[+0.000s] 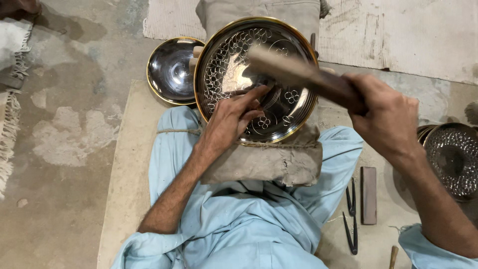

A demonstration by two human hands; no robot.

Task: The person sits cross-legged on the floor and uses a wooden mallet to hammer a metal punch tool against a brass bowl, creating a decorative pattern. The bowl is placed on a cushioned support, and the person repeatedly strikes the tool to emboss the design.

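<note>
A round brass-rimmed metal plate with engraved flower patterns rests tilted on a cloth-wrapped block on my lap. My left hand lies on the plate's lower part, fingers pinched together as if around a small tool that I cannot make out. My right hand is shut on a wooden mallet, blurred, raised over the plate's middle.
A plain dark metal bowl sits left of the plate. An engraved bowl stands at the right edge. A flat stone bar and black metal dividers lie by my right leg. Woven mats cover the floor behind.
</note>
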